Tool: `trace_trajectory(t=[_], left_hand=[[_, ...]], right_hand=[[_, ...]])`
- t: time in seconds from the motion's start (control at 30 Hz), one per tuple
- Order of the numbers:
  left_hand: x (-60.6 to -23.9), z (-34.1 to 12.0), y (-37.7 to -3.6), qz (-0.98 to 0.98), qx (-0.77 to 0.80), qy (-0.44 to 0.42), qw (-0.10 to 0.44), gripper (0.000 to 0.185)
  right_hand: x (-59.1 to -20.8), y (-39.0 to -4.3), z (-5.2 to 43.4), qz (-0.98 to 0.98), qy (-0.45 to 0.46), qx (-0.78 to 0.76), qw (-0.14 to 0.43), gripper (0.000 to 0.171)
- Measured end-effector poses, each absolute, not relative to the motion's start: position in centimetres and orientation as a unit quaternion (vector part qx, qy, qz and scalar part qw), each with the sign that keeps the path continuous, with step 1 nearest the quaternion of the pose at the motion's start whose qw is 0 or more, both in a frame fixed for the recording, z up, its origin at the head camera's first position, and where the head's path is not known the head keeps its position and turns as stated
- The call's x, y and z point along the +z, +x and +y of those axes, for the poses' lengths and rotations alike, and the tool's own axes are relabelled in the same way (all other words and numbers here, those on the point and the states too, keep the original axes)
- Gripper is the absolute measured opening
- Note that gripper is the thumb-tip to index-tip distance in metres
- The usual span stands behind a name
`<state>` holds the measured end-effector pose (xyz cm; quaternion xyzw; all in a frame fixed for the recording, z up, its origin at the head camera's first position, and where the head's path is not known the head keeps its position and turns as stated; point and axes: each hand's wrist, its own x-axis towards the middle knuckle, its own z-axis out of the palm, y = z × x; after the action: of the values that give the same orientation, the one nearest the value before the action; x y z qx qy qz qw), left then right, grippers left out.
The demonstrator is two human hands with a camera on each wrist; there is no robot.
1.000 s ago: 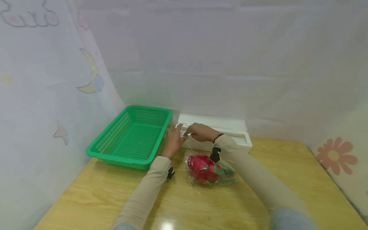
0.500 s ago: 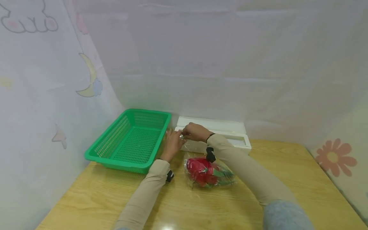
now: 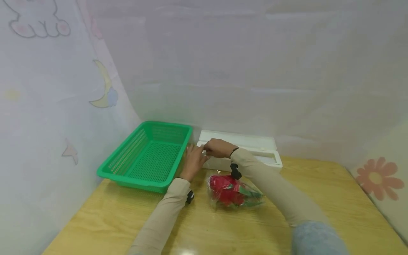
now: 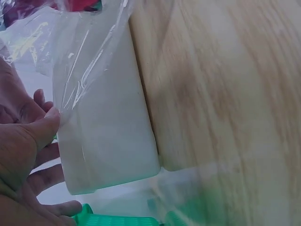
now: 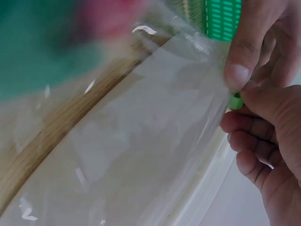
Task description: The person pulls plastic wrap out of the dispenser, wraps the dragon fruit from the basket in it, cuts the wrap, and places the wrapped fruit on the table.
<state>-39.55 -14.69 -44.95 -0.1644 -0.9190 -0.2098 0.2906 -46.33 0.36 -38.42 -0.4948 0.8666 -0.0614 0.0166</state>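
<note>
My left hand [image 3: 192, 163] and right hand [image 3: 220, 148] meet over the left end of a white box, their fingertips close together. They pinch a gathered end of a clear plastic bag [image 4: 94, 66], which stretches taut from the fingers. A small green piece [image 5: 236, 101] shows right at the fingertips in the right wrist view; its kind is unclear. Nearer on the table lies the bag's other end, with red artificial flowers [image 3: 224, 191] and green leaves inside. The white box [image 4: 110, 136] stands behind it, its lid [image 3: 239, 138] raised at the back.
A green plastic basket [image 3: 143, 182] with slotted walls stands left of the box, close to my left hand. The wooden table [image 3: 105, 226] runs back to a pale cloth backdrop [image 3: 223, 71].
My right hand has shifted slightly left, closer against the left hand. The left fingers have drawn in a little. The bag, box and basket stay in place; the head view has tilted slightly.
</note>
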Motion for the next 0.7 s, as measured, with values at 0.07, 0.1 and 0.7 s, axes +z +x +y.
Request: trace_trajectory(t=[0.07, 0.1, 0.7], left_hand=[[-44.9, -14.7, -39.6, -0.922, -0.190, -0.167, 0.292, 0.033], [-44.9, -14.6, -39.7, -0.923, -0.178, -0.169, 0.295, 0.033], [-44.8, -13.8, -39.4, -0.935, -0.102, -0.170, 0.294, 0.026]], right_hand=[[-38.3, -46.1, 0.6, 0.869, -0.491, -0.057, 0.012, 0.011], [-38.2, -46.0, 0.7, 0.869, -0.491, -0.058, 0.005, 0.011], [-38.2, -45.5, 2.4, 0.857, -0.509, -0.083, -0.029, 0.015]])
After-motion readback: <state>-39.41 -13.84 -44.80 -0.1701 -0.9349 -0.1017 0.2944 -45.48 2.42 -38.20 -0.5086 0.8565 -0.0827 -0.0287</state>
